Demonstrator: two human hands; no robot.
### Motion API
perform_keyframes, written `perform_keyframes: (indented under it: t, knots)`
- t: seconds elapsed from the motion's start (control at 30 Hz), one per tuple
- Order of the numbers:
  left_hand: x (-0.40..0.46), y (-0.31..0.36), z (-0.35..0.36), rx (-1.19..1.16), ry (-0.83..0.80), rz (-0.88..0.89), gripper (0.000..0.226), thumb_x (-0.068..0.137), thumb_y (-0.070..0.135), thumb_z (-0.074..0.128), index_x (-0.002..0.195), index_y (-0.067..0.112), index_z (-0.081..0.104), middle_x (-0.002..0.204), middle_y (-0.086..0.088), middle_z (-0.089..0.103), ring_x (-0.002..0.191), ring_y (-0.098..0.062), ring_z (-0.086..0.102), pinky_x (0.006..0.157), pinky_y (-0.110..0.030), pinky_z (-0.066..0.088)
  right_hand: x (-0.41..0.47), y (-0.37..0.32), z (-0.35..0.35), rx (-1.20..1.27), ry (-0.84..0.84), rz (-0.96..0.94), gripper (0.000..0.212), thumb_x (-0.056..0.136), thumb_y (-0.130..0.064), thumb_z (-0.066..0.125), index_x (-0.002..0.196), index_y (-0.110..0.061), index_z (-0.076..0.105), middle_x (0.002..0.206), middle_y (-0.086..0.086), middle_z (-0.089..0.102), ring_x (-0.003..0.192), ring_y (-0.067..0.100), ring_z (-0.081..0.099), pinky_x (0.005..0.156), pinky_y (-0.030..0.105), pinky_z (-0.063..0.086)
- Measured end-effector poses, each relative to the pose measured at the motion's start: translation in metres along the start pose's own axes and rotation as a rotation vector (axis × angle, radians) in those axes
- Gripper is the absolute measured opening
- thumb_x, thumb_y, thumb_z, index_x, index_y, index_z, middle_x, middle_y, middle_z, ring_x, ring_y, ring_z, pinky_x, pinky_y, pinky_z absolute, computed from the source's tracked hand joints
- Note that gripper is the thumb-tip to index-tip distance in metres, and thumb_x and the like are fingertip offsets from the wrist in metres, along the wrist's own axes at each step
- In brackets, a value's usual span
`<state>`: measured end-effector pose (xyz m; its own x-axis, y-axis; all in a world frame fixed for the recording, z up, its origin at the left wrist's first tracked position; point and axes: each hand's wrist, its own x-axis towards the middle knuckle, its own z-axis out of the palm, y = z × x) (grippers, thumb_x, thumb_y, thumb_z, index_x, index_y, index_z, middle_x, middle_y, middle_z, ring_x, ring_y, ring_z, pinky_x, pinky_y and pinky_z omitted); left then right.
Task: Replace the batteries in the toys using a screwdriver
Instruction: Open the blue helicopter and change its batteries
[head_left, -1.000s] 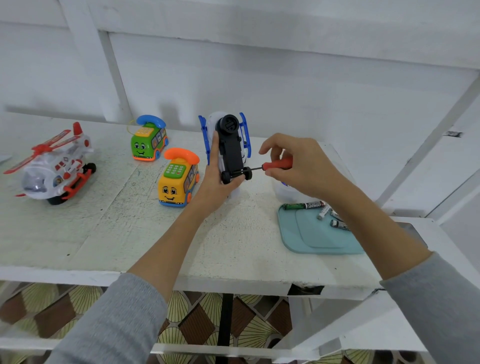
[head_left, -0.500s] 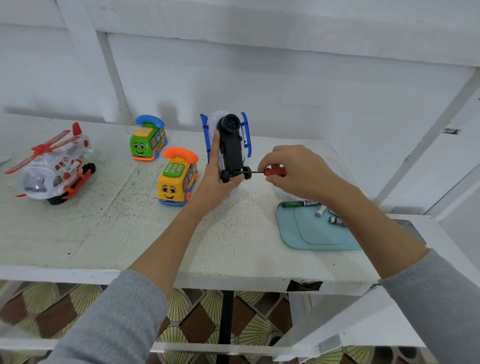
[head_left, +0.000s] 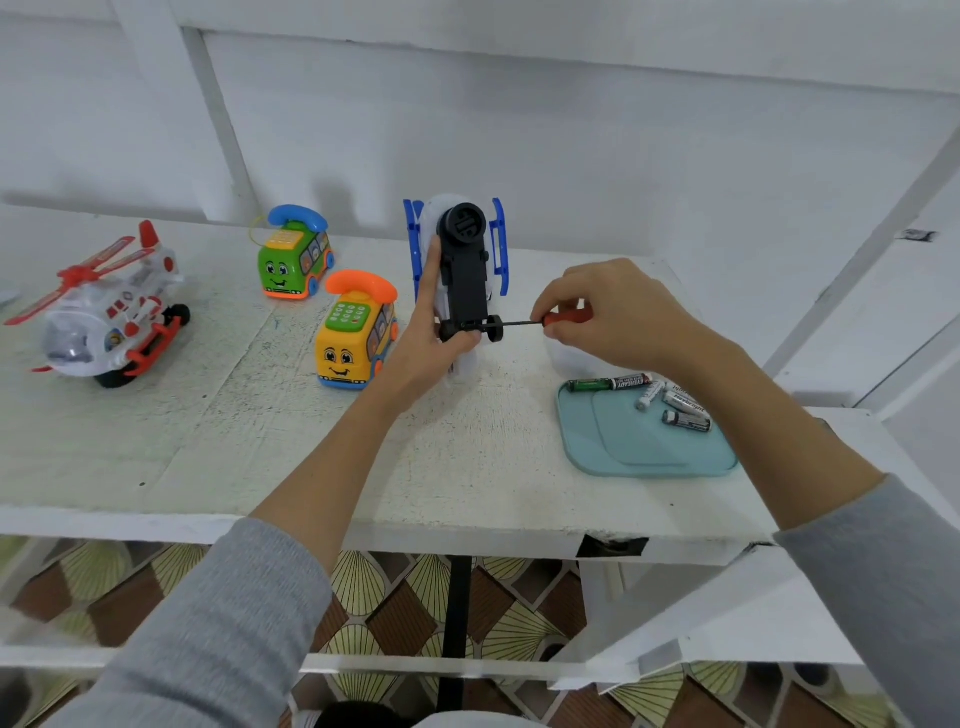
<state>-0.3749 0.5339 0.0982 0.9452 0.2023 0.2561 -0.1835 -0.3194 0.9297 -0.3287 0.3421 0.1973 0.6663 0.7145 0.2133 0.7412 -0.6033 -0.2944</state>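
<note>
Head view, screwdriver (head_left: 550, 321) horizontal, tip leftward

A white table (head_left: 234, 441) with a scuffed, scratched top fills the middle. On its right part, near the front edge, lies a teal tray (head_left: 649, 457). Just behind the tray stands something pale and translucent (head_left: 567, 359), perhaps a small tub, mostly hidden. A dark notch (head_left: 613, 546) breaks the table's front edge. Behind the table rises a white panelled wall (head_left: 571, 130). Under the table, a black post (head_left: 457, 613) stands on a floor (head_left: 395, 603) of brown and fan-patterned tiles.
</note>
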Motion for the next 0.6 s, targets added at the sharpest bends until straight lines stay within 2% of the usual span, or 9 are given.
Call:
perform_keyframes:
  t: [0.17, 0.23, 0.33, 0.4, 0.43, 0.5, 0.6]
  knots:
    - [0.001, 0.0, 0.0, 0.002, 0.002, 0.005, 0.092, 0.092, -0.003, 0.054, 0.15, 0.033, -0.007, 0.135, 0.033, 0.019, 0.104, 0.029, 0.043, 0.08, -0.005, 0.043, 0.003, 0.003, 0.003, 0.035, -0.01, -0.003, 0.014, 0.084, -0.019, 0.062, 0.092, -0.026, 0.071, 0.083, -0.006, 0.06, 0.078, 0.012, 0.052, 0.078, 0.036, 0.049]
    - [0.002, -0.001, 0.0, 0.004, 0.003, 0.016, 0.092, 0.091, -0.003, 0.054, 0.15, 0.032, -0.007, 0.14, 0.027, 0.018, 0.109, 0.028, 0.04, 0.081, -0.005, 0.043, 0.003, 0.004, 0.004, 0.062, -0.011, -0.006, 0.014, 0.083, -0.017, 0.063, 0.091, -0.025, 0.071, 0.081, -0.005, 0.059, 0.076, 0.012, 0.052, 0.079, 0.039, 0.05]
    - [0.002, 0.0, 0.0, -0.004, 0.008, 0.012, 0.093, 0.091, -0.003, 0.054, 0.151, 0.034, -0.007, 0.142, 0.023, 0.018, 0.119, 0.005, 0.044, 0.081, -0.008, 0.045, 0.001, 0.007, 0.008, 0.11, 0.0, -0.015, 0.013, 0.082, -0.015, 0.063, 0.09, -0.024, 0.071, 0.081, -0.003, 0.062, 0.077, 0.016, 0.056, 0.08, 0.042, 0.051]
    - [0.001, 0.001, -0.001, -0.008, 0.006, 0.012, 0.094, 0.091, -0.002, 0.054, 0.15, 0.035, -0.008, 0.142, 0.024, 0.017, 0.123, -0.004, 0.043, 0.082, -0.008, 0.045, 0.0, 0.009, 0.011, 0.115, 0.018, -0.022, 0.014, 0.083, -0.014, 0.063, 0.09, -0.023, 0.071, 0.082, -0.002, 0.063, 0.077, 0.017, 0.058, 0.079, 0.042, 0.05]
    - [0.001, 0.001, -0.001, -0.011, 0.002, 0.011, 0.093, 0.091, -0.002, 0.054, 0.15, 0.035, -0.008, 0.141, 0.026, 0.018, 0.123, -0.003, 0.045, 0.083, -0.009, 0.045, -0.001, 0.01, 0.014, 0.11, 0.031, -0.028, 0.014, 0.083, -0.014, 0.063, 0.09, -0.022, 0.071, 0.082, -0.002, 0.063, 0.076, 0.017, 0.057, 0.078, 0.042, 0.05]
    - [0.002, 0.002, -0.002, -0.02, -0.008, 0.01, 0.093, 0.092, -0.004, 0.053, 0.15, 0.034, -0.009, 0.134, 0.033, 0.022, 0.114, 0.011, 0.049, 0.082, -0.008, 0.045, -0.003, 0.011, 0.022, 0.082, 0.051, -0.05, 0.013, 0.084, -0.014, 0.061, 0.092, -0.021, 0.069, 0.082, -0.001, 0.063, 0.075, 0.016, 0.056, 0.076, 0.041, 0.05]
    - [0.003, 0.004, -0.002, -0.036, -0.013, 0.007, 0.092, 0.092, -0.007, 0.051, 0.15, 0.03, -0.01, 0.128, 0.038, 0.02, 0.1, 0.03, 0.044, 0.077, -0.003, 0.043, -0.01, 0.013, 0.038, 0.006, 0.067, -0.098, 0.011, 0.087, -0.012, 0.056, 0.095, -0.013, 0.063, 0.083, 0.004, 0.061, 0.073, 0.02, 0.052, 0.067, 0.036, 0.046]
